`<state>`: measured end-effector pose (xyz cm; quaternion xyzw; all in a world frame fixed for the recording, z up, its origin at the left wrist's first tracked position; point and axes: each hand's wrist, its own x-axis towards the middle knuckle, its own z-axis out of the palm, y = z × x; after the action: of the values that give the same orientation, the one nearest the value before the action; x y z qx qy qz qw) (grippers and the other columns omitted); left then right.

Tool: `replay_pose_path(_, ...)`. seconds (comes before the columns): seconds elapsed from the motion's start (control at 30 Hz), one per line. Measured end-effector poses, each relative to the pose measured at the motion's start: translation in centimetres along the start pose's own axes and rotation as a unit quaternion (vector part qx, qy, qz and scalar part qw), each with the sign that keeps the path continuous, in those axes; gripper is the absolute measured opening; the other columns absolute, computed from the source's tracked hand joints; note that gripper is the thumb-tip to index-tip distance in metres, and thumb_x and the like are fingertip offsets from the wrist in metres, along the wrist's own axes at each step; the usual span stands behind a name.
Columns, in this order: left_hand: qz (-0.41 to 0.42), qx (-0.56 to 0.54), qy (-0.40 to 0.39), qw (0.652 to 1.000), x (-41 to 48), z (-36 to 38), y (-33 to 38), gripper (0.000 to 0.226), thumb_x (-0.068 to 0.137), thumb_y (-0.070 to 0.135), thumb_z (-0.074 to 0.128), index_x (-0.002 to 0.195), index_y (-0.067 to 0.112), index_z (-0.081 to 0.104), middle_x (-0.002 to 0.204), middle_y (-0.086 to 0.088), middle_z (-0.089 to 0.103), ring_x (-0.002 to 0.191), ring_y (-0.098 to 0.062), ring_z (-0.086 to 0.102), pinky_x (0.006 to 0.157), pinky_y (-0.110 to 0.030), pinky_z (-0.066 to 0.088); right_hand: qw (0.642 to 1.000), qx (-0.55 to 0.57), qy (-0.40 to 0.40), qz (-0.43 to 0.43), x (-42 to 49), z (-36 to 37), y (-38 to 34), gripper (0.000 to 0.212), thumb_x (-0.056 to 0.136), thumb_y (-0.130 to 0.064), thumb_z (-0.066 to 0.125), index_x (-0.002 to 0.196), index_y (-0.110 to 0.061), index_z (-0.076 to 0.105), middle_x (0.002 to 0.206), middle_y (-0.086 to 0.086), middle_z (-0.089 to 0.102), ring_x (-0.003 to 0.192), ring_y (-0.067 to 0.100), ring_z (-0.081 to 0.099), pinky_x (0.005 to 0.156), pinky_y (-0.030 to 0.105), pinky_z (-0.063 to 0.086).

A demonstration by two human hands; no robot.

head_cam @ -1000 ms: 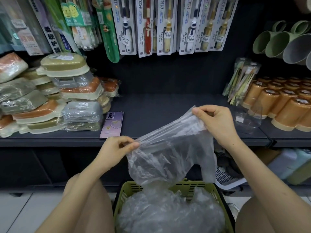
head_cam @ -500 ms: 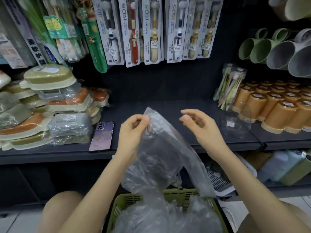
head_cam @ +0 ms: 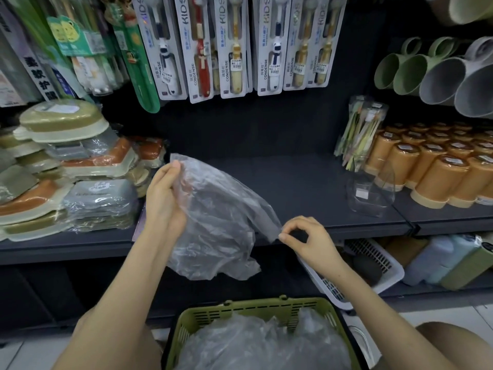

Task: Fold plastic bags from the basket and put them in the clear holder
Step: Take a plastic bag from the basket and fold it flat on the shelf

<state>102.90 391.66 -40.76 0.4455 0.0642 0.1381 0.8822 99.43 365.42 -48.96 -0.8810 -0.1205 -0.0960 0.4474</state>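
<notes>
A clear plastic bag (head_cam: 216, 217) hangs in the air in front of the dark shelf (head_cam: 293, 182). My left hand (head_cam: 164, 201) holds its upper left corner between thumb and fingers. My right hand (head_cam: 306, 241) pinches the bag's lower right corner just below the shelf's front edge. Below, a green basket (head_cam: 240, 309) holds several more crumpled clear bags (head_cam: 261, 343). The clear holder (head_cam: 370, 193) stands on the shelf at the right, apart from both hands.
Stacked wrapped soap boxes (head_cam: 66, 166) fill the shelf's left side. Orange cups (head_cam: 437, 166) crowd the right, with a pack of toothbrushes (head_cam: 360, 134) beside them. Toothbrush packs (head_cam: 234, 46) hang above. A white basket (head_cam: 373, 268) sits on the lower shelf.
The bag has lifted clear of the basket. My left hand rose to the bag's top corner, and my right hand dropped down and right to pinch its lower corner.
</notes>
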Motion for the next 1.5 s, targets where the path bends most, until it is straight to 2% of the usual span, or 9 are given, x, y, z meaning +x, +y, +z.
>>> replay_pose_path(0.2,-0.030,-0.061,-0.013,0.998,0.7,-0.2,0.6,0.025,0.096,0.015,0.054,0.072,0.018,0.059,0.073,0.003,0.063,0.071,-0.013,0.063,0.073,-0.029,0.055,1.000,0.008,-0.028,0.004,2.8,3.2,-1.3,0.048,0.076,-0.046,0.074,0.118,-0.036,0.052,0.109,-0.020,0.053,0.111,0.007,0.044,0.097,0.027,0.034)
replay_pose_path(0.43,-0.059,-0.070,0.010,0.996,2.7,-2.3,2.2,0.009,0.080,0.020,0.064,0.086,0.013,0.065,0.084,-0.002,0.069,0.084,-0.020,0.068,0.083,-0.034,0.055,1.000,0.012,-0.025,-0.005,5.3,2.8,0.0,0.011,0.080,-0.029,0.076,0.078,-0.032,0.066,0.088,-0.016,0.063,0.091,0.006,0.052,0.088,0.032,0.043)
replay_pose_path(0.63,-0.079,0.099,0.074,0.989,5.6,-3.3,1.5,0.013,0.086,0.023,0.064,0.075,0.019,0.066,0.072,0.003,0.061,0.068,-0.015,0.059,0.069,-0.029,0.047,0.985,0.149,-0.083,0.021,6.7,-4.3,-1.4,0.029,0.070,-0.027,0.075,0.095,-0.015,0.067,0.065,0.003,0.062,0.058,0.010,0.058,0.067,0.016,0.046)
replay_pose_path(0.87,0.028,0.267,0.033,0.963,10.2,-2.4,-1.9,0.012,0.094,0.020,0.061,0.087,0.015,0.069,0.068,0.003,0.065,0.058,-0.008,0.057,0.051,-0.022,0.048,0.963,0.238,0.076,0.104,15.9,-7.0,0.1,0.016,0.086,-0.001,0.065,0.098,-0.011,0.068,0.061,-0.006,0.062,0.063,0.015,0.054,0.060,0.019,0.041)
replay_pose_path(1.0,0.050,0.372,0.058,0.925,12.6,-1.9,-5.5,0.023,0.095,0.025,0.060,0.084,0.008,0.067,0.071,-0.010,0.062,0.062,-0.018,0.052,0.054,-0.030,0.044,0.979,0.075,0.131,0.136,18.7,-5.7,2.0,0.018,0.091,-0.018,0.065,0.109,-0.021,0.062,0.102,-0.005,0.064,0.106,0.017,0.058,0.090,0.032,0.049)
replay_pose_path(1.13,-0.037,0.376,0.089,0.921,14.8,-1.3,-7.8,0.027,0.098,0.027,0.056,0.075,0.012,0.059,0.070,-0.009,0.057,0.063,-0.022,0.052,0.048,-0.027,0.044,0.997,0.038,0.042,0.058,14.2,-4.3,-0.2,0.013,0.093,-0.036,0.058,0.104,-0.032,0.062,0.103,-0.023,0.062,0.097,-0.011,0.056,0.080,0.008,0.042)
replay_pose_path(1.3,-0.221,0.231,0.056,0.946,14.1,-1.0,-6.8,0.051,0.096,0.053,0.047,0.127,0.012,0.046,0.105,-0.013,0.057,0.098,-0.027,0.057,0.084,-0.037,0.050,0.990,-0.041,-0.090,0.105,8.7,-1.5,1.4,0.066,0.076,-0.068,0.046,0.131,-0.032,0.051,0.120,-0.016,0.056,0.112,0.001,0.052,0.100,0.028,0.041)
replay_pose_path(1.4,-0.188,0.366,0.061,0.909,10.4,-2.1,-7.0,0.043,0.100,0.040,0.048,0.127,0.006,0.047,0.102,-0.017,0.059,0.093,-0.028,0.059,0.078,-0.036,0.052,0.986,-0.119,-0.048,0.111,7.8,0.5,3.2,0.054,0.088,-0.056,0.052,0.131,-0.023,0.054,0.110,-0.010,0.059,0.109,0.014,0.056,0.098,0.041,0.043)
replay_pose_path(1.5,-0.162,0.445,0.040,0.880,6.5,-3.2,-7.7,0.027,0.100,0.029,0.049,0.094,0.004,0.054,0.080,-0.014,0.064,0.073,-0.024,0.061,0.067,-0.034,0.055,0.982,-0.165,0.028,0.083,7.7,2.5,4.5,0.028,0.091,-0.038,0.061,0.108,-0.017,0.066,0.081,-0.011,0.054,0.085,0.020,0.056,0.085,0.045,0.045)
